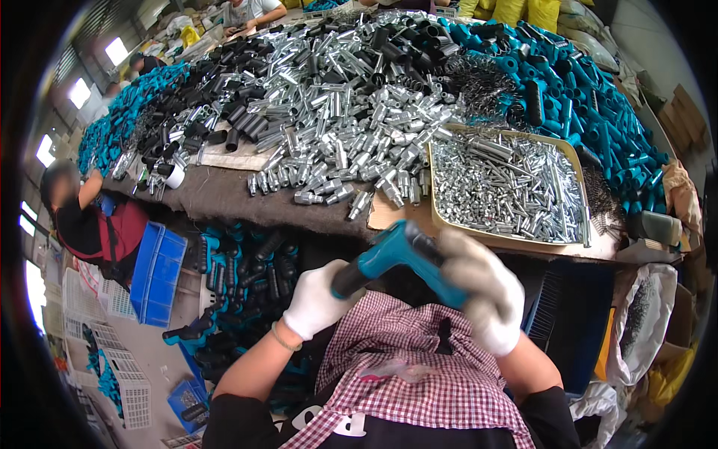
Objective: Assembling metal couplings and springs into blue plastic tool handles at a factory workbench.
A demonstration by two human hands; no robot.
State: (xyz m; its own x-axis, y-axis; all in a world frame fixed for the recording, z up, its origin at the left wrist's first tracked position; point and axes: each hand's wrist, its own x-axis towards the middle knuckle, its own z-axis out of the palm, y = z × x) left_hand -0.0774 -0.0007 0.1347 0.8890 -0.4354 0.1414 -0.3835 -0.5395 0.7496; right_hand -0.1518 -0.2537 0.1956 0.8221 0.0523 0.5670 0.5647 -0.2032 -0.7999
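Note:
Both my hands wear white gloves and hold one teal and black plastic handle [389, 251] above my lap. My left hand [318, 299] grips its black lower end. My right hand [482, 288] closes over the teal upper part, slightly blurred. A red checked apron [407, 367] covers my lap below them. Just beyond the handle, at the table's near edge, a shallow tan tray [434, 213] is filled with small silver metal pins.
The table [217, 194] carries a big heap of silver metal tubes [336, 112], black sleeves [224, 112], teal grips [591, 105] and wire springs. A blue crate [157, 273] and finished teal-black handles [239, 284] lie on the floor at left. Another person [90, 217] sits at far left.

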